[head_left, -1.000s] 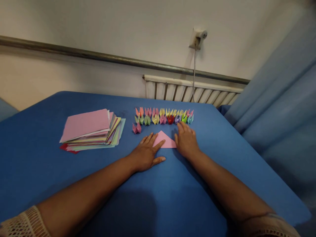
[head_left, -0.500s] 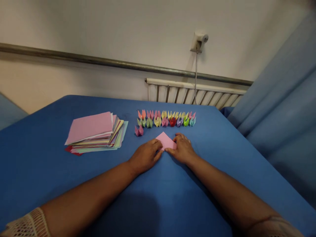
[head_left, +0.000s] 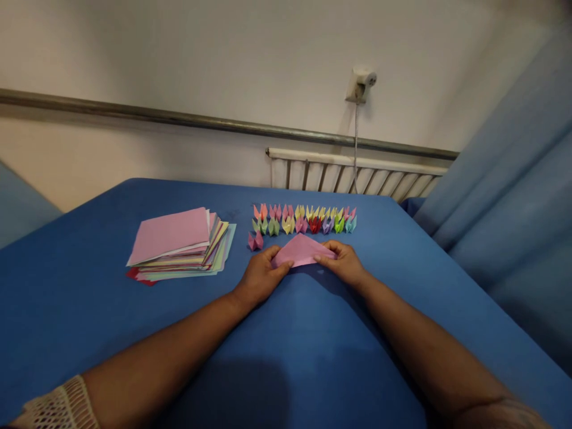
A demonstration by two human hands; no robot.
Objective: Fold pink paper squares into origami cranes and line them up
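Note:
A pink sheet of paper (head_left: 302, 250), folded to a triangle with its peak pointing away from me, is held between both hands just above the blue table. My left hand (head_left: 260, 273) pinches its left corner, thumb on the near face. At the right corner my right hand (head_left: 346, 262) grips the paper in the same way, its thumb lying over the pink surface. Just beyond the paper stand rows of small folded paper cranes (head_left: 315, 224) in several colours. One pink crane (head_left: 255, 241) sits by itself in front, close to my left hand.
A tall stack of coloured paper (head_left: 172, 235) lies to the left on the blue-covered table (head_left: 286, 339). Behind the table are a wall rail (head_left: 201, 121), a radiator (head_left: 330, 170) and a socket with a plugged-in cord (head_left: 360, 86). A blue curtain (head_left: 504, 208) hangs on the right.
The pink paper has been lifted from the table and shows as a wider triangle. My hands have moved apart to its two side corners. The view has shifted slightly.

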